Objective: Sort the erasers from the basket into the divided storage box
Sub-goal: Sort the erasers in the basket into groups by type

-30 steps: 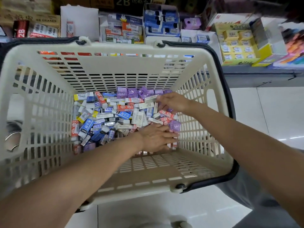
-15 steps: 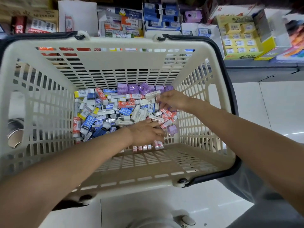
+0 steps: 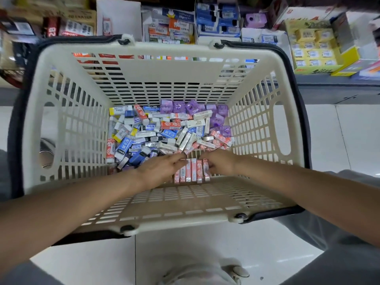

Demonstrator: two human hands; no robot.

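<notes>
A cream plastic basket [image 3: 61, 124] with dark handles holds a loose heap of erasers [image 3: 152, 134] in blue, white, red and yellow sleeves, plus purple cases [image 3: 193, 109] at the far right. Against the basket's near wall, several red-and-white erasers [image 3: 191, 170] stand side by side in a neat row. My left hand [image 3: 160, 169] lies with straight fingers against the row's left end. My right hand [image 3: 223, 165] pinches the rightmost red eraser [image 3: 206, 169] at the row's other end. I cannot pick out a divided storage box.
Behind the basket, a shelf carries stationery cartons [image 3: 170, 25], blue packs [image 3: 218, 19] and a yellow display box [image 3: 312, 48] of small boxed items. White floor tiles [image 3: 339, 130] lie to the right and below. A shoe [image 3: 236, 271] shows at the bottom.
My right hand came back from the far right of the heap to the near wall. My left hand shifted left, uncovering the row of red erasers between both hands.
</notes>
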